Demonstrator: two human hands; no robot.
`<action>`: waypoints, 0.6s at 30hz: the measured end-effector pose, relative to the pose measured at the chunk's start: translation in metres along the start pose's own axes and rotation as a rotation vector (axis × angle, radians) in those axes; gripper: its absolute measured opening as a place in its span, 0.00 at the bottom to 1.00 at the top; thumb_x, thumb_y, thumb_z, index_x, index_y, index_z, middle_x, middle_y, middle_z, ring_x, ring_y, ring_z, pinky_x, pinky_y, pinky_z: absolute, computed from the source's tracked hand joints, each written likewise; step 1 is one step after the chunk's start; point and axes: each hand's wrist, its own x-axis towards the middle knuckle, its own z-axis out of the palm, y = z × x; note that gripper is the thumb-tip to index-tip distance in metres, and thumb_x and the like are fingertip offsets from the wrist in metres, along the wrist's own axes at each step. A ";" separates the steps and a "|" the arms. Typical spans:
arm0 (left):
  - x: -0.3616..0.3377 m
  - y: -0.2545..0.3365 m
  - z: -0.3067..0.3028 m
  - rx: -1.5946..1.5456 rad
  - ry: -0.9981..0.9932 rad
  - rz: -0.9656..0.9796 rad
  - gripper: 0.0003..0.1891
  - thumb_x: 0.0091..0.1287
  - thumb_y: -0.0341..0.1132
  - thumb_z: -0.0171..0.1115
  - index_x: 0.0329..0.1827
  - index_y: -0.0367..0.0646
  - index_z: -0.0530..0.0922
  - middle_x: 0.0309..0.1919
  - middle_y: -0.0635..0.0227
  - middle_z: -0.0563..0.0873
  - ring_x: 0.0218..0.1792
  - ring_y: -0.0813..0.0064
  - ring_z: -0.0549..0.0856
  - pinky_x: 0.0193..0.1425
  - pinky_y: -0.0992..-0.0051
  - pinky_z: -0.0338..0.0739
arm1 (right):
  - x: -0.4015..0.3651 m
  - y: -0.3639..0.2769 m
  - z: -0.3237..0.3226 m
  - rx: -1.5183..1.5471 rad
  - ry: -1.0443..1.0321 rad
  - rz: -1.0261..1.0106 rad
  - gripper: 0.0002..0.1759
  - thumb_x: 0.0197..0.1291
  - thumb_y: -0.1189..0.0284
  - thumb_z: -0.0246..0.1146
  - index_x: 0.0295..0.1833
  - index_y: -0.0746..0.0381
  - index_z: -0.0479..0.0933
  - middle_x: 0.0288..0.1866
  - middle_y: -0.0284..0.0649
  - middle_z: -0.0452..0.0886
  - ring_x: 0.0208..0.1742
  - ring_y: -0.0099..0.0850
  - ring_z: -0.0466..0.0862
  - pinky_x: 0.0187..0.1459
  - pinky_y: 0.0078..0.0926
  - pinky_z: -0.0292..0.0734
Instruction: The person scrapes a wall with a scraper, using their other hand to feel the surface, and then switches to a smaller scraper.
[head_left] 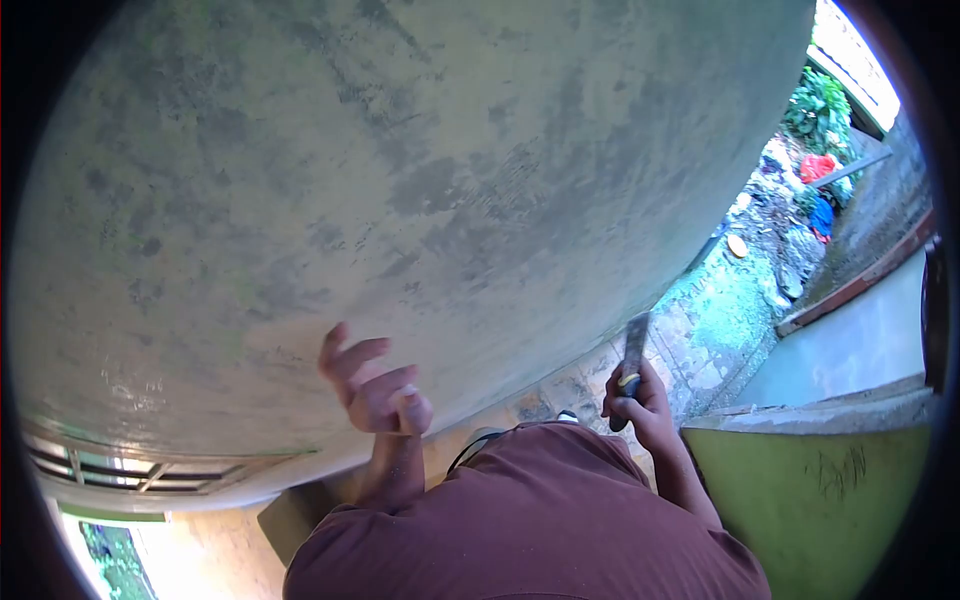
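A broad wall (480,190), pale and blotched with grey patches, fills most of the view. My left hand (375,385) is raised in front of its lower part, fingers apart and loosely bent, with nothing in it. On the other side of my body, my right hand (645,405) is closed round the dark handle of a scraper (635,345). The scraper's flat, stained blade points up and away from me, and a yellow band shows on the handle. Its blade is apart from the wall, over the tiled ground.
A paved strip (680,345) runs along the wall's foot. To the right stands a low green wall (810,490) with a rough ledge (820,415). Rubble, red and blue scraps and a leafy plant (820,105) lie farther back. A barred window (140,470) is at lower left.
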 end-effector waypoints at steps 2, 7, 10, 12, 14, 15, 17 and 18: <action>0.004 -0.005 -0.016 0.132 0.048 0.047 0.15 0.68 0.42 0.48 0.28 0.41 0.73 0.38 0.54 0.79 0.53 0.54 0.74 0.61 0.51 0.64 | 0.011 -0.006 0.011 -0.051 -0.051 0.081 0.14 0.65 0.68 0.56 0.51 0.65 0.67 0.28 0.35 0.74 0.27 0.24 0.79 0.28 0.22 0.73; 0.011 -0.031 -0.074 0.484 0.160 0.074 0.15 0.67 0.40 0.51 0.49 0.38 0.72 0.56 0.50 0.72 0.64 0.53 0.66 0.70 0.49 0.53 | 0.039 -0.010 0.032 -0.142 -0.147 0.122 0.11 0.69 0.70 0.51 0.48 0.67 0.71 0.29 0.35 0.75 0.26 0.20 0.76 0.30 0.19 0.72; 0.009 -0.042 -0.089 0.589 0.166 -0.068 0.22 0.69 0.40 0.53 0.60 0.36 0.67 0.63 0.50 0.67 0.71 0.55 0.59 0.74 0.52 0.47 | 0.048 -0.015 0.052 -0.091 -0.156 0.085 0.08 0.69 0.70 0.51 0.42 0.65 0.68 0.31 0.36 0.75 0.26 0.20 0.75 0.29 0.20 0.70; 0.012 -0.045 -0.088 0.571 0.169 -0.061 0.24 0.69 0.40 0.54 0.63 0.35 0.65 0.66 0.51 0.64 0.73 0.55 0.55 0.74 0.53 0.46 | 0.053 -0.008 0.060 -0.058 -0.166 0.056 0.08 0.69 0.71 0.50 0.41 0.65 0.67 0.30 0.35 0.74 0.25 0.20 0.74 0.28 0.20 0.69; 0.009 -0.047 -0.091 0.581 0.139 -0.086 0.27 0.70 0.39 0.54 0.68 0.36 0.61 0.71 0.51 0.56 0.75 0.56 0.49 0.75 0.54 0.47 | 0.059 -0.012 0.069 -0.069 -0.187 0.048 0.09 0.70 0.69 0.50 0.38 0.63 0.66 0.25 0.32 0.71 0.23 0.18 0.70 0.26 0.20 0.66; 0.008 -0.049 -0.091 0.569 0.139 -0.088 0.27 0.70 0.39 0.54 0.68 0.36 0.61 0.71 0.51 0.56 0.75 0.56 0.49 0.75 0.54 0.47 | 0.062 -0.015 0.074 -0.071 -0.175 0.047 0.09 0.70 0.69 0.50 0.38 0.63 0.66 0.25 0.32 0.71 0.23 0.18 0.70 0.26 0.20 0.66; 0.007 -0.054 -0.088 0.568 0.121 -0.114 0.25 0.70 0.38 0.53 0.68 0.39 0.63 0.73 0.51 0.52 0.75 0.54 0.47 0.74 0.52 0.50 | 0.068 -0.019 0.083 -0.165 -0.082 0.134 0.13 0.70 0.66 0.51 0.36 0.63 0.66 0.22 0.30 0.70 0.23 0.17 0.68 0.25 0.20 0.64; 0.006 -0.056 -0.088 0.557 0.122 -0.114 0.25 0.70 0.38 0.53 0.68 0.39 0.63 0.73 0.51 0.52 0.75 0.54 0.47 0.74 0.52 0.50 | 0.070 -0.020 0.088 -0.165 -0.072 0.130 0.13 0.70 0.66 0.51 0.36 0.63 0.66 0.22 0.30 0.70 0.23 0.17 0.68 0.25 0.20 0.64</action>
